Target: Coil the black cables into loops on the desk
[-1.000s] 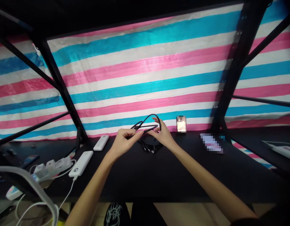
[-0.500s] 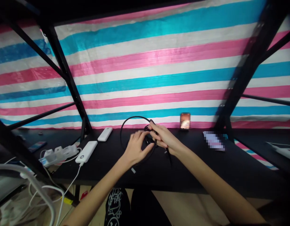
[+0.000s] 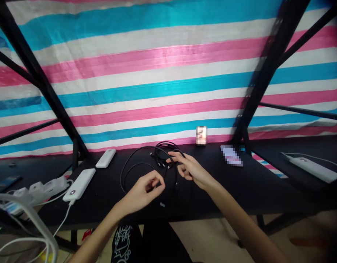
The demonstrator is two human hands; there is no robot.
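A black cable [image 3: 130, 165] lies in loose loops on the black table [image 3: 228, 190], with a bundle of its ends [image 3: 163, 149] near the striped sheet. My left hand [image 3: 145, 190] hovers low over the table in front of the loops, thumb and fingers pinched on a strand of the cable. My right hand [image 3: 190, 171] is just right of the loops, fingers curled, gripping the cable near the bundle. A short plug end [image 3: 162, 205] rests on the table below my left hand.
Two white power banks [image 3: 106, 158] [image 3: 79, 179] lie at the left, one wired toward a white power strip [image 3: 45, 186]. Blurred small objects [image 3: 201, 135] [image 3: 231, 155] sit at the back right. A white device [image 3: 307, 166] lies on the right shelf. Black frame posts flank the table.
The cable loop has been lowered and spread out on the table. My left hand has drawn back toward me, and my right hand stays beside the bundle. The camera has tilted.
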